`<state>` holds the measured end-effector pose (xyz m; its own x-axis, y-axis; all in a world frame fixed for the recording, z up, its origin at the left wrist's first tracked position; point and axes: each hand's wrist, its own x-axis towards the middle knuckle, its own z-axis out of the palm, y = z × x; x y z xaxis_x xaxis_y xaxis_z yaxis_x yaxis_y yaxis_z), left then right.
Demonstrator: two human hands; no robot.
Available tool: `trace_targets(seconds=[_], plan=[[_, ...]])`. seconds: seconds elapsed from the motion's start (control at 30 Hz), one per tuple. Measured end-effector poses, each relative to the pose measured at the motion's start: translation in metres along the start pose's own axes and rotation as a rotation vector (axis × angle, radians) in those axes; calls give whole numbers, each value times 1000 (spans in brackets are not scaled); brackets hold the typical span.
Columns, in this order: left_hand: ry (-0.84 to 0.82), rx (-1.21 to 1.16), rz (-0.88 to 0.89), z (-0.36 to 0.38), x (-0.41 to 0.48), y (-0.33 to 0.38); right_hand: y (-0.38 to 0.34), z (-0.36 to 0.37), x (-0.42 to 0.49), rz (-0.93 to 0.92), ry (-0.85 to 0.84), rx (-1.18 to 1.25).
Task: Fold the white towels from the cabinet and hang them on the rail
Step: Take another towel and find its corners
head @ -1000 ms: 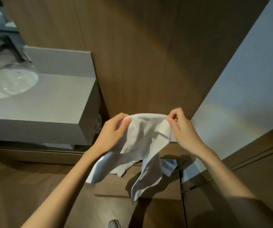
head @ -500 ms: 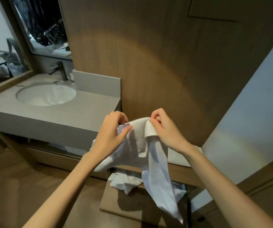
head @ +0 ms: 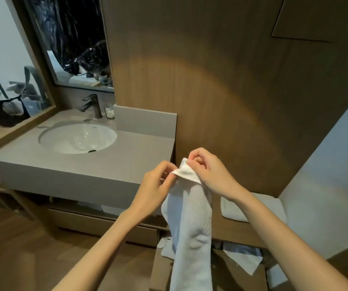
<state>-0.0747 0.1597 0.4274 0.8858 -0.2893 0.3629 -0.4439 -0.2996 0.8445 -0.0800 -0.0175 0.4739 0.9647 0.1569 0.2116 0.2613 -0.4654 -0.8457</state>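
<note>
Lowest and closest to me, a few loose white cloths [head: 242, 257] lie crumpled in the open wooden cabinet [head: 238, 276] by my legs, so I reckon most of the job is still ahead. The white towel [head: 192, 227] I'm working on hangs in front of me as a long narrow strip, doubled over lengthwise and trailing past my forearms. I'd call that the first fold made, with the shorter folds not yet done. At its top, my left hand [head: 156, 185] pinches one corner between thumb and fingertips, with the other fingers loosely bent. My right hand [head: 208, 171] sits just beside it, a touch higher, knuckles up and fingers curled round the gathered top edge. The two hands are nearly touching, wrists angled inward, both arms reaching forward and up. Just past my right wrist, a pale folded towel [head: 250, 208] rests on a wooden ledge [head: 240, 232], perhaps one already done. Further off to the left are the grey counter [head: 80, 164], its sink [head: 77, 138] and the tap [head: 94, 105]. I can't see any rail from here, so nothing shows as hung.
</note>
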Motion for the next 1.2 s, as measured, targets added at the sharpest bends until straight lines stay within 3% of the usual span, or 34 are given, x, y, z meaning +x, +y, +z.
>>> trace_targets(seconds=[0.17,0.3,0.43,0.73,0.9,1.03,1.2], plan=[[-1,16,-21,-55,12,-25,-4,54,26,55,56,62],[6,224,57,-87,29,-34,-1,81,40,48,37,170],[-19,362,77,-109,51,-46,15,106,52,57,-32,-26],[85,443,54,-162,104,-105,65,128,106,182,88,-374],[136,505,-33,-199,155,-158,108,122,159,344,24,-479],[86,644,-84,-219,197,-198,135,120,206,485,-40,-524],[90,784,-107,-245,248,-244,157,114,266,549,-124,-610]])
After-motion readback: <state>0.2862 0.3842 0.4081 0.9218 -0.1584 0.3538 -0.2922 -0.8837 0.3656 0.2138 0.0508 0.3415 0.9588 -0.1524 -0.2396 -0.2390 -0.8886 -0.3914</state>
